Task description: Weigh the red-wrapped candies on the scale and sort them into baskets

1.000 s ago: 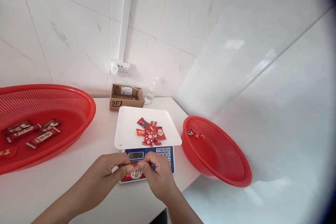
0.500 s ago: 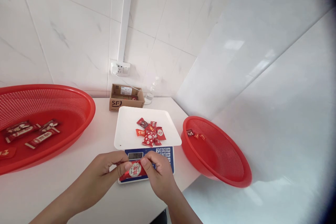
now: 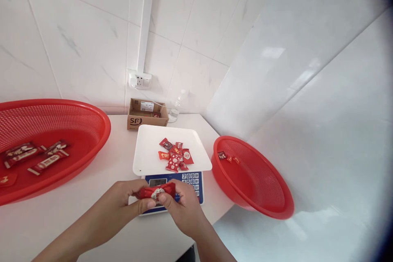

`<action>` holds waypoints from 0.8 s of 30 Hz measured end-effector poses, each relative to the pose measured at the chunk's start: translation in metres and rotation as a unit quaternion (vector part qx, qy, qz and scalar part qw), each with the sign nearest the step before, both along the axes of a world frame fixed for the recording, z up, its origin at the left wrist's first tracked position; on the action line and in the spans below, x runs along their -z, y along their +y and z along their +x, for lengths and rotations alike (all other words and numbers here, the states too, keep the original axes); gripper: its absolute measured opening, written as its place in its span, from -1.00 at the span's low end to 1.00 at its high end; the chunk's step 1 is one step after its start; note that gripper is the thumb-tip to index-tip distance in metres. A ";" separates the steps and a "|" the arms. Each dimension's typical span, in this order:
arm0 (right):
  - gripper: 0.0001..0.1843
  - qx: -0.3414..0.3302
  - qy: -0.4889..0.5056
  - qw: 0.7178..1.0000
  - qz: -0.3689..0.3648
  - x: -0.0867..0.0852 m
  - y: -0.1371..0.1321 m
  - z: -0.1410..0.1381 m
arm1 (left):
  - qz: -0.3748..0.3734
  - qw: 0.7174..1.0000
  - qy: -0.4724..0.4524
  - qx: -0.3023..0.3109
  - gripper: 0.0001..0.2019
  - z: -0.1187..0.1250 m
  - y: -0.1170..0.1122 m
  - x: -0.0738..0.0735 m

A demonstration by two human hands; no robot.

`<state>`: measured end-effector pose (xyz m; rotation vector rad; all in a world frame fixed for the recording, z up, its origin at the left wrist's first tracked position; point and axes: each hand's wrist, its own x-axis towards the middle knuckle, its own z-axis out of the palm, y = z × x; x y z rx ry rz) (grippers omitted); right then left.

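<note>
Between my two hands is a red snack packet (image 3: 158, 191) with a round white print, held just in front of the scale's display. My left hand (image 3: 127, 203) pinches its left part between thumb and fingers. The right end is gripped by my right hand (image 3: 181, 204), its thumb pressing on the front near the white print. Behind the packet stands a blue and white digital scale (image 3: 198, 186) with a white tray (image 3: 147, 147) on top. Several small red wrapped snacks (image 3: 175, 156) lie in a loose heap on that tray.
A large red basket (image 3: 92, 151) with several wrapped bars (image 3: 49, 161) stands on the left. Another red basket (image 3: 245, 200) on the right holds a few small packets (image 3: 229, 158). An open cardboard box (image 3: 147, 122) and a clear bottle (image 3: 175, 110) are near the wall.
The packet has tilted, so its printed front shows foreshortened, and it sits slightly higher. My right thumb has shifted down and left onto its front.
</note>
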<state>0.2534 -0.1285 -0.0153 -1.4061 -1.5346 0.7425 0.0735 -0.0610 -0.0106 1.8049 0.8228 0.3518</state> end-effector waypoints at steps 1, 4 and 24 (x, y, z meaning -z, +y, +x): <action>-0.63 -0.005 -0.001 1.000 -0.003 0.000 0.000 0.000 | 0.000 1.000 0.001 0.004 -0.66 0.000 0.000 0.000; -0.60 -0.009 -0.006 1.000 -0.003 -0.001 -0.001 0.000 | -0.010 0.999 -0.003 0.030 -0.67 0.000 0.000 -0.002; -0.50 -0.042 -0.060 0.997 0.036 0.004 0.001 0.015 | -0.007 0.999 -0.031 0.029 -0.67 -0.002 -0.001 -0.008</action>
